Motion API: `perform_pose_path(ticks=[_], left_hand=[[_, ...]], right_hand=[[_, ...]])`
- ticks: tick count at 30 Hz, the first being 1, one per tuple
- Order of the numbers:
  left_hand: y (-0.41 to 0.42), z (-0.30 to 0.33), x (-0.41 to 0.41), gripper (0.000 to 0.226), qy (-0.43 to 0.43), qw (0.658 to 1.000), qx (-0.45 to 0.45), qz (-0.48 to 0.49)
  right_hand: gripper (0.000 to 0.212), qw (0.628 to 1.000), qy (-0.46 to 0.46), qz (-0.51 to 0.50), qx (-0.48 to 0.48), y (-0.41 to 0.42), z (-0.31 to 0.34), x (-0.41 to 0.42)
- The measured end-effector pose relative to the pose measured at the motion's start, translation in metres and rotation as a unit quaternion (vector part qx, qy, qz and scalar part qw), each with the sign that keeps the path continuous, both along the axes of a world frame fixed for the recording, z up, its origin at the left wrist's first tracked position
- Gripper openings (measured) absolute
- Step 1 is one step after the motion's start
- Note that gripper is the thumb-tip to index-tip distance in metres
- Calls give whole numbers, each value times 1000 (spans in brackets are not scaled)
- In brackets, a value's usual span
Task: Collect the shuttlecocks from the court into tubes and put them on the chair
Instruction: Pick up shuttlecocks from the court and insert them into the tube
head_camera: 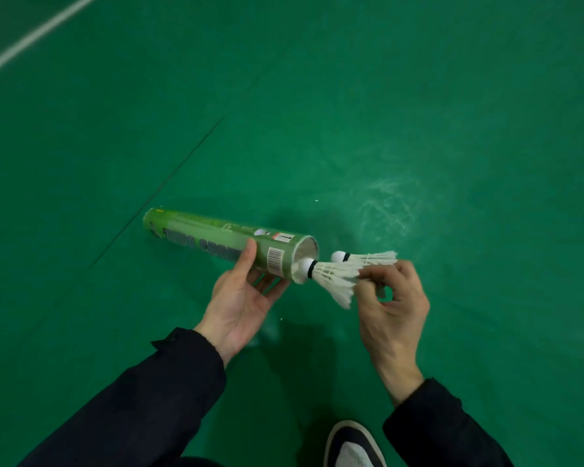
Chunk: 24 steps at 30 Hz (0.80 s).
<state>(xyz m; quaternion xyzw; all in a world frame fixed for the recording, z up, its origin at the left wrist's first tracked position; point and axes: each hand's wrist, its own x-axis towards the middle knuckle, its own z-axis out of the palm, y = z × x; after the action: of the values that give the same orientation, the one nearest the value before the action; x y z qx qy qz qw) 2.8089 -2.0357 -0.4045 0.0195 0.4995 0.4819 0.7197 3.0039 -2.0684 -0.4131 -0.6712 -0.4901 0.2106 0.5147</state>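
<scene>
My left hand (241, 298) grips a green cardboard shuttlecock tube (216, 239) from below, held nearly level with its open mouth facing right. My right hand (390, 298) pinches two white feather shuttlecocks by their skirts. The nearer shuttlecock (331, 276) has its white cork tip just inside the tube's mouth. The second shuttlecock (368, 257) lies behind it, cork pointing left, outside the tube. No chair is in view.
Green court floor (418, 112) fills the view. A white court line (38, 32) crosses the far left corner and a thin dark seam (169, 183) runs diagonally behind the tube. My shoe (353, 446) shows at the bottom edge.
</scene>
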Motion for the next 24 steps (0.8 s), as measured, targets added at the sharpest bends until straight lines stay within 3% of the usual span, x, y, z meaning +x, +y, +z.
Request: perform_pose_path(ticks=[8, 13, 17, 19, 22, 24], left_hand=[[-6, 10, 2, 59, 13, 1000, 21, 13], [-11, 12, 0, 59, -3, 1000, 21, 15], [-13, 16, -3, 51, -23, 999, 8, 24], [-13, 17, -6, 49, -31, 999, 5, 32], [-14, 19, -9, 51, -33, 999, 2, 39], [-14, 20, -10, 53, -41, 998, 5, 42]], right_hand=[[24, 989, -127, 55, 45, 0, 15, -21], [19, 946, -298, 61, 115, 4, 19, -27], [32, 972, -220, 74, 49, 11, 29, -33], [26, 986, -142, 81, 15, 15, 34, -32], [17, 997, -20, 62, 30, 19, 37, -27], [19, 996, -12, 67, 58, 20, 37, -26]])
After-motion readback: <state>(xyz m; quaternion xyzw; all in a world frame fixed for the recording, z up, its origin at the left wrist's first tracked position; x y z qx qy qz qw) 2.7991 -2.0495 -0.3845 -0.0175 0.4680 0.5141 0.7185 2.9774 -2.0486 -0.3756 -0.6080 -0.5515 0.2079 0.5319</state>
